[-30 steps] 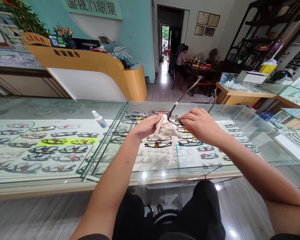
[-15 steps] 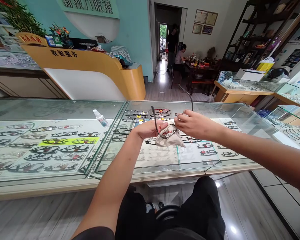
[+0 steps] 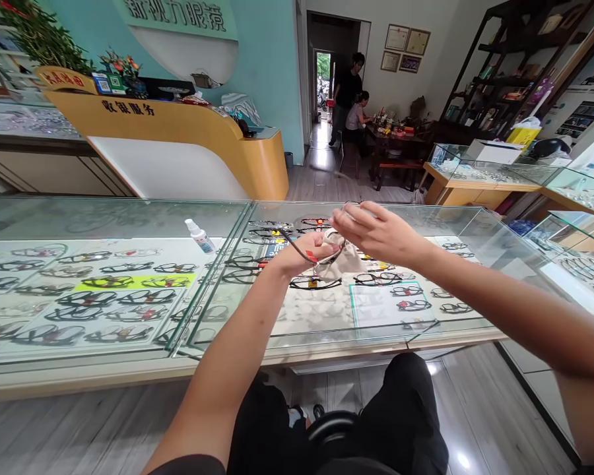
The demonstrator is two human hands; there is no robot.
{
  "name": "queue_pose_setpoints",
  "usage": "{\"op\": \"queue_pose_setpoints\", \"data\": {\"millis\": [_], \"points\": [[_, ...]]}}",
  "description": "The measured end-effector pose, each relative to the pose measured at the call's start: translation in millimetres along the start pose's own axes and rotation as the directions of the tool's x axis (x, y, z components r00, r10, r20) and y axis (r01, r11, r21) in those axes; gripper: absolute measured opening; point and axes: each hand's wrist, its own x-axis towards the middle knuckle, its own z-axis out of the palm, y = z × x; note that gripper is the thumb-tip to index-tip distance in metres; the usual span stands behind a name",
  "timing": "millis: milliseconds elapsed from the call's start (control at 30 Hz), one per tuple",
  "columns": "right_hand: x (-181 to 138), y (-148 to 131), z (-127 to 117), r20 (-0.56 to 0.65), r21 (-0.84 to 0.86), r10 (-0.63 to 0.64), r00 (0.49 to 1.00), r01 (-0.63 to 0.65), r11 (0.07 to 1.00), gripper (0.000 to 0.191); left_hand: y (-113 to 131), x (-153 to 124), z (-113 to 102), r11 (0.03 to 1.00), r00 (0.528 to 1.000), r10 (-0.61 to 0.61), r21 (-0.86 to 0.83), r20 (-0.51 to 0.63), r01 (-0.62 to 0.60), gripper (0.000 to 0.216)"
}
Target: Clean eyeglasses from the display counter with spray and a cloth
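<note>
Above the glass display counter (image 3: 129,218) my left hand (image 3: 304,254) is closed round a beige cleaning cloth (image 3: 344,262) wrapped about a pair of dark-framed glasses (image 3: 297,247). One thin temple arm sticks out to the left of that hand. My right hand (image 3: 376,231) pinches the top of the glasses just right of the cloth, fingers curled. The lenses are mostly hidden by the cloth and my fingers.
A small white spray bottle (image 3: 198,235) lies on the counter glass to the left. Rows of spectacle frames (image 3: 103,280) fill the cases below. A yellow reception desk (image 3: 178,132) stands behind. Two people (image 3: 351,99) are at a table by the far doorway. My knees are under the counter edge.
The glasses have been turned in my hands: the temple arms that pointed up and away now lie lower, one pointing left. My right hand moved up and left. A standing person appeared in the doorway.
</note>
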Motion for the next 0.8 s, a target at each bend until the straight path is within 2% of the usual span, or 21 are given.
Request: {"op": "queue_pose_setpoints", "data": {"millis": [67, 100, 133, 200, 267, 300, 400, 533, 600, 667, 800], "points": [[-5, -4, 6, -0.088, 0.085, 0.25, 0.964, -0.243, 0.966, 0.04, -3, 3, -1, 0.998, 0.995, 0.061, -0.021, -0.08, -0.063, 0.06], [-8, -7, 10, -0.118, 0.141, 0.407, 0.906, -0.391, 0.91, 0.034, -4, 5, -1, 0.995, 0.989, 0.084, -0.035, -0.12, -0.089, 0.061], [-11, -10, 16, -0.119, 0.224, 0.559, 0.821, -0.526, 0.82, 0.029, -5, 6, -2, 0.993, 0.982, 0.104, -0.046, -0.158, -0.112, 0.061], [-16, -17, 32, 0.017, 0.459, 0.742, 0.671, -0.664, 0.59, 0.024, -6, 9, -3, 0.985, 0.964, 0.135, -0.071, -0.23, -0.155, 0.063], [-17, -24, 50, 0.195, 0.62, 0.802, 0.565, -0.704, 0.346, 0.03, -7, 11, -3, 0.977, 0.943, 0.161, -0.088, -0.292, -0.194, 0.065], [-16, -27, 59, 0.239, 0.664, 0.814, 0.53, -0.701, 0.26, 0.033, -7, 12, -4, 0.974, 0.933, 0.171, -0.09, -0.316, -0.209, 0.066], [-6, -30, 83, 0.301, 0.776, 0.825, 0.479, -0.625, 0.079, 0.047, -9, 13, -4, 0.977, 0.921, 0.17, -0.066, -0.351, -0.205, 0.068], [8, -31, 98, 0.381, 0.895, 0.826, 0.416, -0.391, -0.216, 0.063, -14, 13, -6, 0.985, 0.921, 0.149, -0.023, -0.359, -0.168, 0.069], [11, -33, 99, 0.45, 0.889, 0.789, 0.419, -0.295, -0.35, 0.06, -16, 14, -6, 0.986, 0.923, 0.153, -0.012, -0.354, -0.168, 0.072], [10, -36, 98, 0.52, 0.854, 0.737, 0.432, -0.254, -0.454, 0.059, -18, 14, -4, 0.986, 0.931, 0.156, -0.001, -0.331, -0.166, 0.075], [3, -40, 94, 0.584, 0.804, 0.682, 0.44, -0.198, -0.561, 0.055, -23, 14, 1, 0.99, 0.951, 0.14, 0.038, -0.276, -0.135, 0.076]]}}
